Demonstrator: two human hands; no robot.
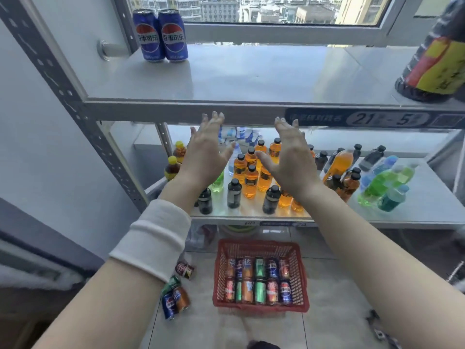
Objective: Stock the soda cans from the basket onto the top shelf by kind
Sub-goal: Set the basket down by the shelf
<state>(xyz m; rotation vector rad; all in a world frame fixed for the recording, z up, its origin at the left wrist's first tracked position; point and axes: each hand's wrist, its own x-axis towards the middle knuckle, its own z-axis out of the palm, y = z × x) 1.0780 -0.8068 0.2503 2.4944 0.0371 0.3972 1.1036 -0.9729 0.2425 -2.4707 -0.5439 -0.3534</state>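
Left grip (206, 153) splayed, right grip (293, 159) splayed, empty

2 cans (173, 36) stand at the top shelf's (251, 76) back left corner, a bottle (437, 61) at its right edge. Bottles (251, 180) crowd the shelf below (427, 212). On the floor (339, 311), a basket (259, 244) holds more; 4 loose cans (176, 298) lie left of it.
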